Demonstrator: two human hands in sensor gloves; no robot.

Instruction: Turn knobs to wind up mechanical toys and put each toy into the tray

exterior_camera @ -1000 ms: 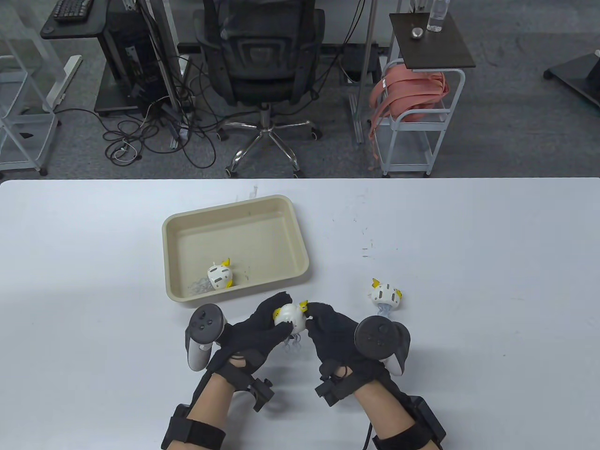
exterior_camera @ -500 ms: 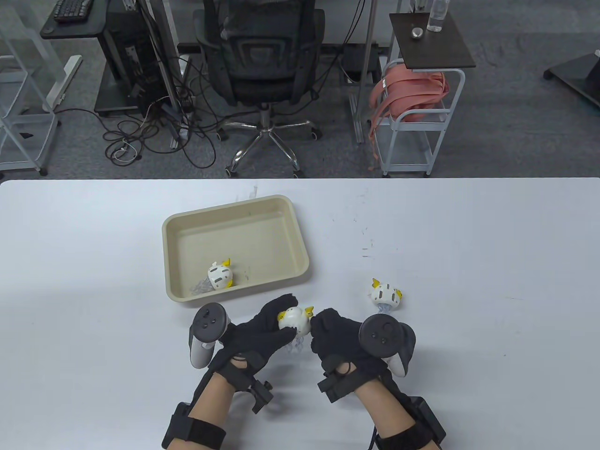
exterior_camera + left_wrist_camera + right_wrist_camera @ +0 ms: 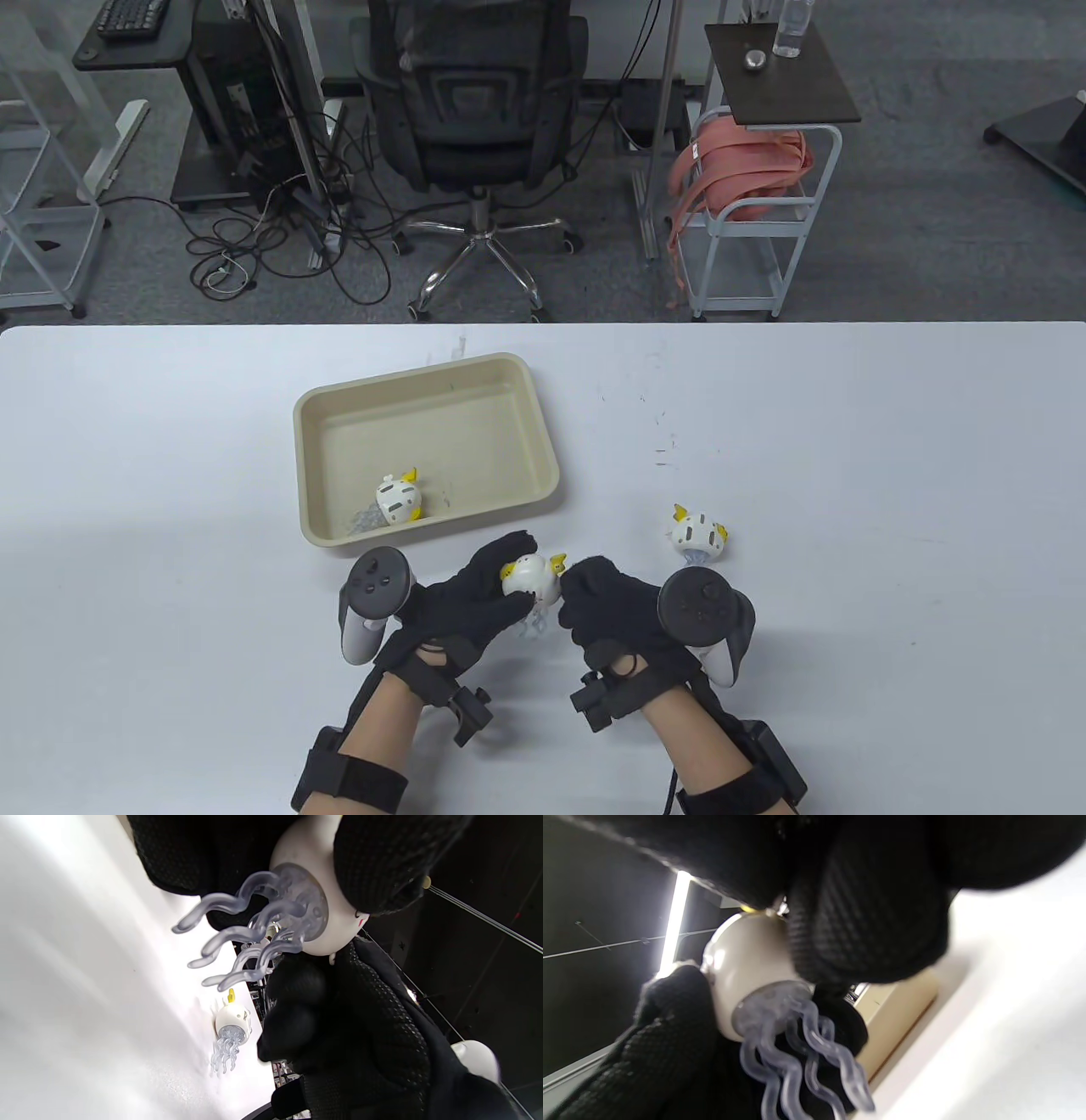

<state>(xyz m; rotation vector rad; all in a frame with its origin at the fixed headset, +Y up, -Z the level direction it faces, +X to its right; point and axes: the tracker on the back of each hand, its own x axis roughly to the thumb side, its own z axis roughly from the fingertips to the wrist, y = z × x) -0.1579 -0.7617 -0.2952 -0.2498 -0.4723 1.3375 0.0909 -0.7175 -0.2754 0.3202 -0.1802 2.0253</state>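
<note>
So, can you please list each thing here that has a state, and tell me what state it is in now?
held toy: lifted off the table, tentacles hanging down.
left hand: grips the held toy's body.
right hand: fingers curled at the toy's right side; the knob itself is hidden.
toy in tray: lying on its side near the front wall.
toy on table: lying loose, untouched.
tray: sitting flat, holding one toy.
</note>
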